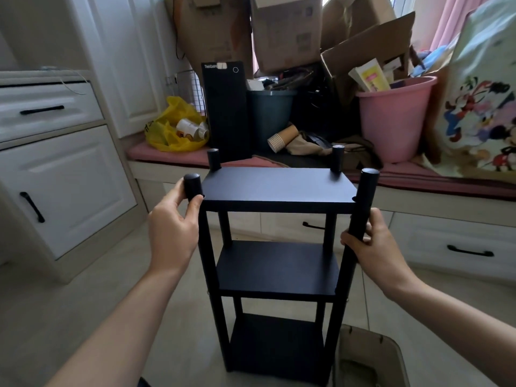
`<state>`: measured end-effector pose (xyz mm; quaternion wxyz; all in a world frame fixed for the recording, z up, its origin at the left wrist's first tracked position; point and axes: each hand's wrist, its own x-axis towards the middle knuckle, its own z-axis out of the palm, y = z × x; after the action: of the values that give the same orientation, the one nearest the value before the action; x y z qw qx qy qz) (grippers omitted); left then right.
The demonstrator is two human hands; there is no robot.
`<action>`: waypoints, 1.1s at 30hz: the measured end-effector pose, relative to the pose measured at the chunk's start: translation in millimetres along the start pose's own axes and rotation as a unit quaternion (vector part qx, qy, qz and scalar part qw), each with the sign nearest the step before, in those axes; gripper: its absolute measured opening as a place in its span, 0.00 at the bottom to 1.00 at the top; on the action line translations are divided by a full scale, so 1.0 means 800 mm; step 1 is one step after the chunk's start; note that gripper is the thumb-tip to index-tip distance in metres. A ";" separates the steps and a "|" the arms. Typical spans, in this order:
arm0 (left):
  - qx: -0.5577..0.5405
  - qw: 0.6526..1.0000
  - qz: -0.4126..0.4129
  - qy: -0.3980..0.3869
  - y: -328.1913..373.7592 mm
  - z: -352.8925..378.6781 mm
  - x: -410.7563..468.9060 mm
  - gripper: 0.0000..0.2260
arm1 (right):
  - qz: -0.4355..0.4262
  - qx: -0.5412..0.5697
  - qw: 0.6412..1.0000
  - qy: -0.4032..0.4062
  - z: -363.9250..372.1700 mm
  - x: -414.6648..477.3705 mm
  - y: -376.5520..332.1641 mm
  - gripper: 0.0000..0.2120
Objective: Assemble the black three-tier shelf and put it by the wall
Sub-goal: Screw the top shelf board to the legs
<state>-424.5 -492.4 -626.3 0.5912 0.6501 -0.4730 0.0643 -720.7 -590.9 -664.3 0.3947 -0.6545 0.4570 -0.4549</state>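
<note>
The black three-tier shelf [276, 188] stands upright on the floor in front of me, its three boards stacked between four round black posts. My left hand [171, 233] pinches the short top end of the near left post [192, 187] between thumb and fingers. My right hand [374, 244] grips the near right post [363, 208] just below the top board. That right post rises higher than the other three and leans slightly. The two far post tops [214, 159] poke up at the back corners.
White drawers and cabinet [55, 163] stand at left. A cushioned bench [279, 163] behind the shelf holds cardboard boxes [284, 29], a pink bucket [391, 121], a yellow bag [173, 127] and a black computer tower [226, 107]. A chair seat [365, 358] lies at bottom right. The tiled floor is pale.
</note>
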 end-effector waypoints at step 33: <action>-0.403 0.801 -0.290 -0.335 0.060 0.089 -0.095 0.22 | 0.054 -0.060 0.983 -0.163 0.017 -0.039 -0.045 0.19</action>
<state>-532.8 -503.5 -662.4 0.5958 0.4408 -0.4143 -0.5283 -704.3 -549.6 -641.8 0.4479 -0.7168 0.4480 -0.2913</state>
